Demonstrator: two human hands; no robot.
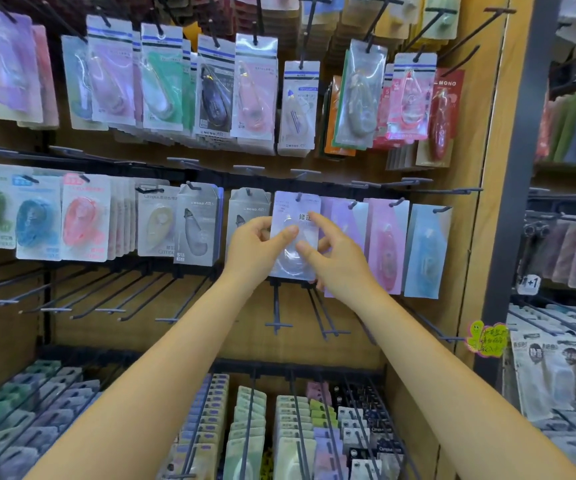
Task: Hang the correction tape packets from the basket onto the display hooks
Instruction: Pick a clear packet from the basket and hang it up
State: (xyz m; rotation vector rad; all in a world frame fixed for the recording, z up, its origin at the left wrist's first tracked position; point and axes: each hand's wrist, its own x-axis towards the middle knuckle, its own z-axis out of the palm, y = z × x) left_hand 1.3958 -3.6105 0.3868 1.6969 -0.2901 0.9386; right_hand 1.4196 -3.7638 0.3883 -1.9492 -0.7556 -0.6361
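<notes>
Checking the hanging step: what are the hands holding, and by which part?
Both hands hold one lavender correction tape packet: left hand at its left edge, right hand at its right edge, over the blister.

I am looking at a pale lilac correction tape packet (295, 233) hanging upright in the middle row of the display, its top hole sitting on a dark display hook (298, 196). Its clear blister is showing a whitish tape dispenser, with printed characters above it near the card's upper part. It is hanging between a grey packet (245, 209) on its left and a lilac packet (340, 216) just beside it on the right, overlapping the latter's edge. I cannot tell whether it is sitting fully back on the hook.
</notes>
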